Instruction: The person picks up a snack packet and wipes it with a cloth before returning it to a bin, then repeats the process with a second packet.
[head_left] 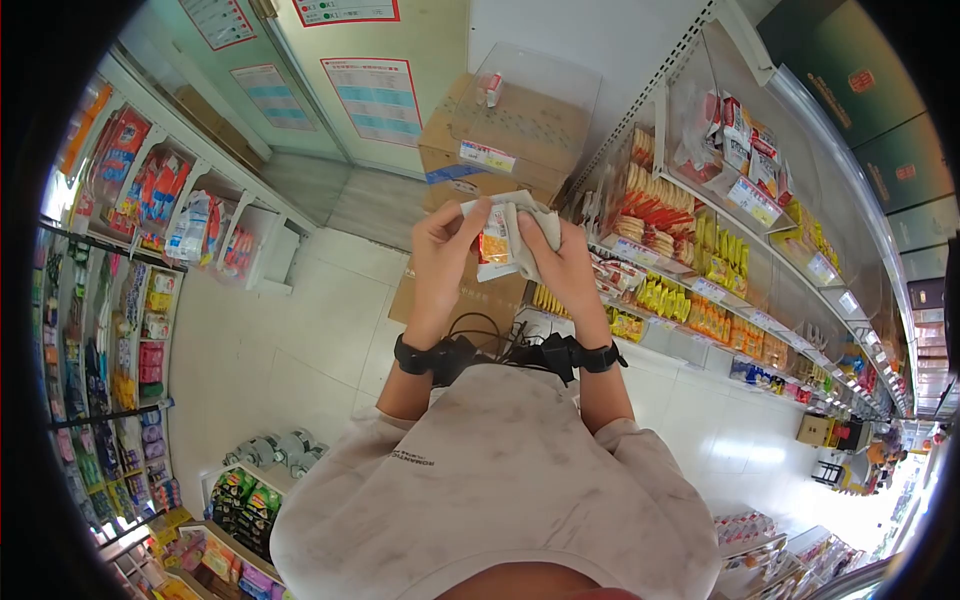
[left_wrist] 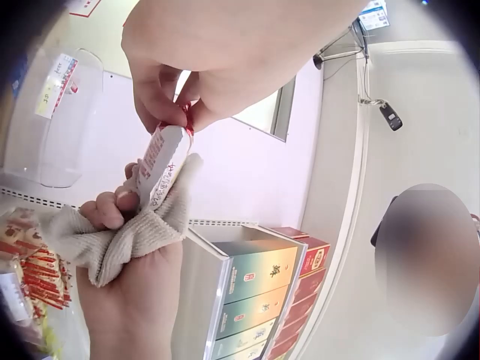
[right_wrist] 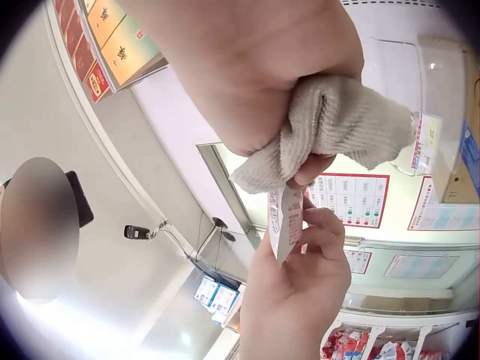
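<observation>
A small white packet with an orange and red front [head_left: 494,248] is held between both hands at chest height. The left hand [head_left: 446,250] pinches one side of it; in the left wrist view its thumb and fingers [left_wrist: 187,112] meet at the packet's end [left_wrist: 161,165]. On the other side the right hand [head_left: 568,262] grips a light grey ribbed cloth [head_left: 528,240] together with the packet. The cloth [right_wrist: 330,124] bunches through the right hand's fingers and partly covers the packet [right_wrist: 286,221] in the right wrist view.
Beyond the hands stands a cardboard box [head_left: 540,130] with a clear bin on top. Shelves of packaged snacks [head_left: 700,300] run along the right, and racks of goods [head_left: 100,350] line the left. Pale floor tiles [head_left: 280,330] lie between.
</observation>
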